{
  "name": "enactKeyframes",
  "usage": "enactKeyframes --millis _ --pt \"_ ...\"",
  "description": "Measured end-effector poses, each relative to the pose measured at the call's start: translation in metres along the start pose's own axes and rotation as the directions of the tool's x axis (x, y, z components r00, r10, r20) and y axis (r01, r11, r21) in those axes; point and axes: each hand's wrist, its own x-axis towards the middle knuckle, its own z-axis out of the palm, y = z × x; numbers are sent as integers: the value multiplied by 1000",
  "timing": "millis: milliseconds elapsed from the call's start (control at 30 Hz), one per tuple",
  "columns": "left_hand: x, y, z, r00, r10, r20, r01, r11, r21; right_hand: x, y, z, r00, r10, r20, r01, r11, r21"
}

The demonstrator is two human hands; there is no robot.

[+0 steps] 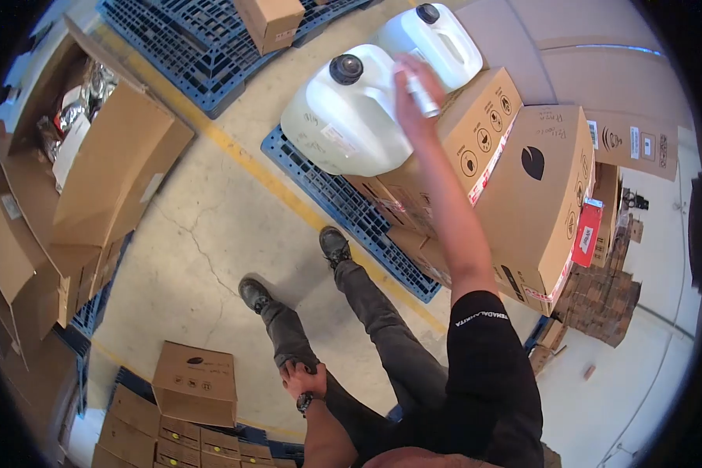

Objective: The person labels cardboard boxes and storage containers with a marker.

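Observation:
My right hand, slightly blurred, is closed around a white marker. It is above the handle side of a translucent white jug with a black cap, which has a label and handwriting on its side. Just behind the hand stands a second similar jug, also black-capped. Both jugs rest on cardboard boxes. My left hand, with a watch on its wrist, lies on my leg near the knee and holds nothing.
A printed cardboard box bears a red label holder. The stack stands on a blue pallet. To the left is an open carton with silvery packets. Another box sits lower left; another blue pallet lies at the top.

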Motion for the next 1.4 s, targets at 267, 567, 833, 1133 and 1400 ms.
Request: enactKeyframes --millis 267,567,833,1133,1400 --pt "20 5 -1 998 51 -44 -46 993 110 4 118 -12 968 67 243 29 927 -373" --pt "32 18 -19 997 80 -19 -73 971 226 -7 176 11 928 254 272 -94 868 -488" --pt "37 30 -25 997 41 59 -55 962 267 -9 191 18 933 206 296 -14 841 -541" --pt "36 27 -18 998 58 -12 -54 971 233 -14 194 18 936 232 267 -59 847 -528" --pt "33 26 -16 998 54 -43 -42 972 233 -18 202 20 921 267 282 -73 833 -549"
